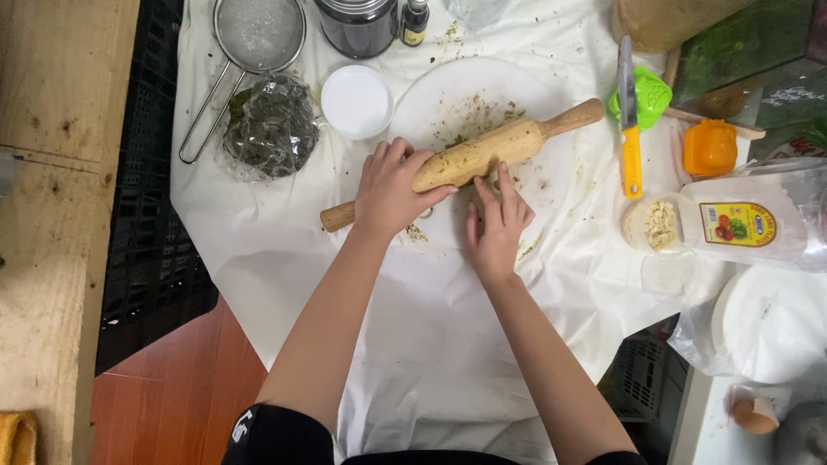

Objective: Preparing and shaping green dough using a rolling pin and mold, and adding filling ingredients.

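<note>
Worktop [431, 344] draped in white cloth, wood floor below left. Near right: white lidded tub in clear bag [767, 323]. Left hand [392, 194] clamped over wooden rolling pin [469, 158], pin lying diagonally across round white board [448, 103] speckled with green crumbs. Right hand [498, 226] flat, fingers spread, just beneath pin on board. Right of board: clear packet with yellow-red rectangular label [741, 222], yellow-handled knife [631, 120], orange mould [709, 148]. Far: white lid [357, 101], bag of dark leaves [271, 127], metal sieve [257, 34], dark jar [357, 26].

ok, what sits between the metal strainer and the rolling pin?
Head view: a clear bag of dark greens lies below the metal strainer, left of the rolling pin.
</note>
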